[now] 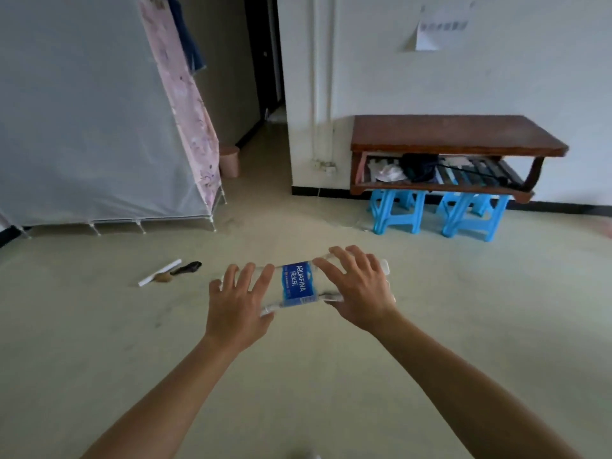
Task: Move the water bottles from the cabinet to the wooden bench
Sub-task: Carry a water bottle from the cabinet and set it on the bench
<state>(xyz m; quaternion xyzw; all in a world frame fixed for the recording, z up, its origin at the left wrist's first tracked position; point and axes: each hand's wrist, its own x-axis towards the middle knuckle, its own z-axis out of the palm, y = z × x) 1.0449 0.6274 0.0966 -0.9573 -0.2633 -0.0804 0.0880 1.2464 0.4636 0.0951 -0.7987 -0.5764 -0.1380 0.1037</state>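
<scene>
Carrying water bottle (298, 283) sideways over floor, left hand (238, 303) and right hand (357, 289) at its ends, fingers (263, 279) curled over, gripping. Desk (447, 130) ahead-right, well apart. Advice: hold level, walk close, lay on top away from edge.

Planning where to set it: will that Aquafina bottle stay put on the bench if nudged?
Laid sideways it would likely roll: the water bottle is round and the wooden bench top looks flat, rimless. Its clear plastic probably gives slightly when squeezed. Left hand and right hand both hold it, so it may be full, fairly heavy.
</scene>
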